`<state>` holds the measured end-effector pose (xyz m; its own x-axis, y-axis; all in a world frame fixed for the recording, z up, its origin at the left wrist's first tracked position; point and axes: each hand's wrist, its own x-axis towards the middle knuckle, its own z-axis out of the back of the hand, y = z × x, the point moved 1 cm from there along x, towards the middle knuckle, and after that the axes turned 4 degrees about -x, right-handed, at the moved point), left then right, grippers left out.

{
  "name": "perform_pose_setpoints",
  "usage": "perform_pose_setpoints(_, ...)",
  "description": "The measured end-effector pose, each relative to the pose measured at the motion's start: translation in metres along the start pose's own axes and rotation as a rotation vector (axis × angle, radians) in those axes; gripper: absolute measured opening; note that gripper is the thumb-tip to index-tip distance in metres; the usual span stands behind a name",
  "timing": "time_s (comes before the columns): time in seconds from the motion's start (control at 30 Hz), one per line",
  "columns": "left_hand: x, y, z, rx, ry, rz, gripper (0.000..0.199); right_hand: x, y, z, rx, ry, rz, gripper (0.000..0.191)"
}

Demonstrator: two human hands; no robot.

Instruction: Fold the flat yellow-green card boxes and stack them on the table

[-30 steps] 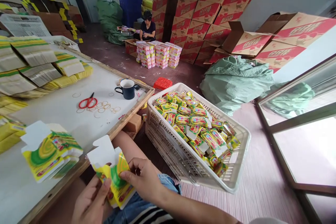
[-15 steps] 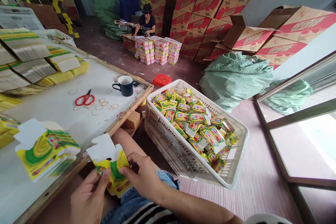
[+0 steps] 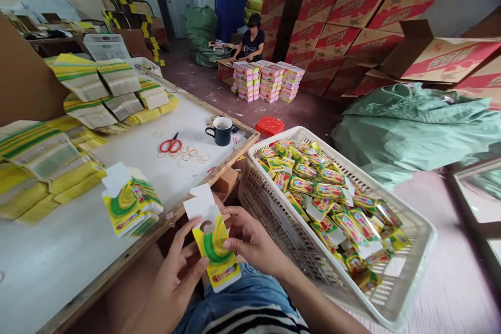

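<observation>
Over my lap, a flat yellow and green carton (image 3: 216,245) with white flaps at its top is held between my two hands. My left hand (image 3: 178,266) has its thumb and fingers on the carton's left edge. On the other side, my right hand (image 3: 250,237) pinches the upper right edge, thumb on the printed front. A small stack of similar cartons (image 3: 131,201) lies on the white table, left of my hands. To the right, a white plastic crate (image 3: 425,250) holds many small yellow, green and red boxes (image 3: 331,190).
The table (image 3: 183,175) bears red-handled scissors (image 3: 170,144), rubber bands, a dark mug (image 3: 222,131) and bundled cartons (image 3: 43,148). Further back, a person (image 3: 252,42) sits behind stacked pink boxes (image 3: 246,82). Large cartons (image 3: 352,8) and a green sack (image 3: 415,120) stand behind the crate.
The view has turned left, so the scene sits further right. The carton in my hands is more upright with more of its front showing, and my left fingers have shifted along its edge.
</observation>
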<state>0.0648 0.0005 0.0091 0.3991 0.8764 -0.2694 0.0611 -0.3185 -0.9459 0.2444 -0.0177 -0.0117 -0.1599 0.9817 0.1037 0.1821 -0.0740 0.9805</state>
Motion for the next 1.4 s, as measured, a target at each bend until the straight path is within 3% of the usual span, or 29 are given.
perform_pose_setpoints(0.23, -0.006, 0.001, 0.007, 0.067, 0.049, 0.031, 0.052, -0.001, 0.003, 0.004, -0.236, 0.056, -0.021, 0.052)
perform_pose_setpoints(0.37, -0.006, 0.002, 0.017, 0.1, 0.099, 0.034, 0.048, -0.001, 0.014, 0.008, -0.39, 0.082, 0.017, 0.041)
perform_pose_setpoints(0.5, -0.006, 0.005, 0.017, 0.118, 0.23, 0.084, 0.044, 0.0, 0.017, 0.006, -0.439, 0.052, 0.01, 0.02)
perform_pose_setpoints(0.57, -0.005, 0.007, 0.012, 0.085, 0.225, 0.078, 0.05, 0.001, 0.014, 0.005, -0.409, -0.001, 0.003, 0.02)
perform_pose_setpoints(0.67, -0.003, 0.007, 0.002, -0.062, 0.118, 0.033, 0.08, 0.003, 0.007, 0.002, -0.34, -0.108, 0.03, 0.025)
perform_pose_setpoints(0.73, -0.002, 0.007, -0.003, -0.115, 0.075, 0.041, 0.09, 0.004, 0.004, 0.002, -0.302, -0.148, 0.05, 0.031)
perform_pose_setpoints(1.0, 0.003, 0.007, -0.001, 0.056, 0.008, -0.037, 0.048, 0.007, 0.021, 0.019, -0.409, -0.074, 0.077, 0.044)
perform_pose_setpoints(1.1, 0.005, 0.011, -0.001, 0.132, 0.029, -0.055, 0.045, 0.006, 0.023, 0.016, -0.465, 0.001, -0.093, 0.028)
perform_pose_setpoints(1.17, 0.005, 0.014, -0.001, 0.179, 0.089, -0.046, 0.046, 0.007, 0.02, 0.01, -0.579, -0.009, -0.169, 0.037)
perform_pose_setpoints(1.27, 0.004, 0.015, -0.001, 0.218, 0.141, -0.056, 0.049, 0.009, 0.015, 0.003, -0.735, -0.1, -0.192, 0.035)
perform_pose_setpoints(1.4, 0.003, 0.012, -0.001, 0.243, 0.096, -0.057, 0.048, 0.01, 0.013, -0.002, -0.763, -0.135, -0.204, 0.035)
